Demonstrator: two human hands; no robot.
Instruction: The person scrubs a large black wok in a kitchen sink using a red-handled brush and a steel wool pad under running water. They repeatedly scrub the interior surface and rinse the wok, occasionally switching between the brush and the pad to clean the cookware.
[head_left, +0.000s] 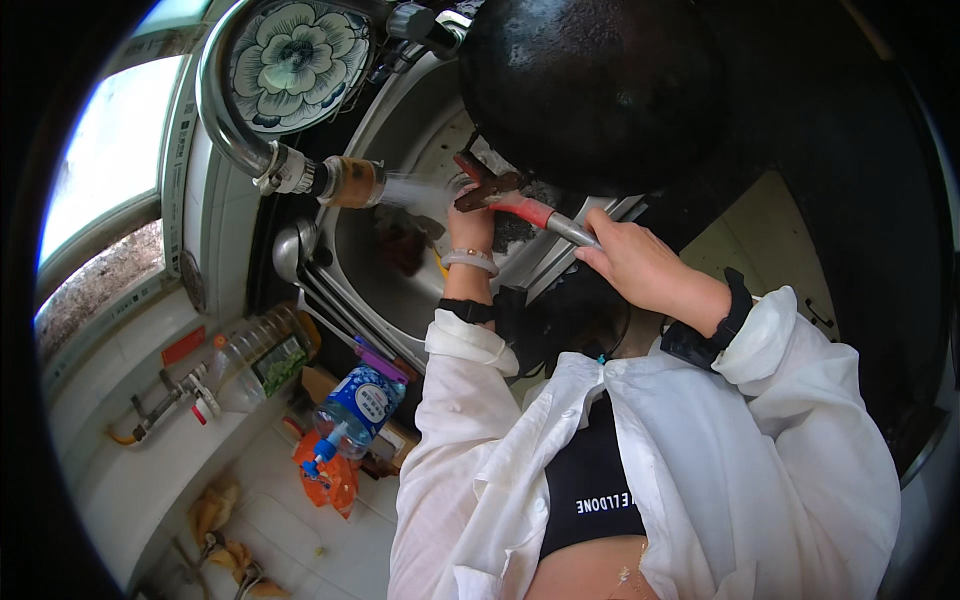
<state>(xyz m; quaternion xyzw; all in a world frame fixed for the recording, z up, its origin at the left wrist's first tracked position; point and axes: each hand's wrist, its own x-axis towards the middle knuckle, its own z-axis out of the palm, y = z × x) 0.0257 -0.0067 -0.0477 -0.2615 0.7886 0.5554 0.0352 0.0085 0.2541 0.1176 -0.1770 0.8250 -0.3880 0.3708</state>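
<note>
My right hand grips the grey metal shaft of a red handle, whose far end forks beneath brown, worn pieces. My left hand, below a pale bangle, is over the metal sink by that forked end; its fingers are mostly hidden. Water sprays from the faucet nozzle towards my left hand. A large black wok is tilted over the sink's right side, its dark rounded surface wet. Whether the handle joins the wok cannot be told. Dark scraps and something reddish lie in the sink.
A flower-patterned plate stands behind the curved faucet pipe. Ladles lie along the sink's left edge. Nearer are a blue-labelled pump bottle, a large clear plastic bottle, an orange bag and a wall valve.
</note>
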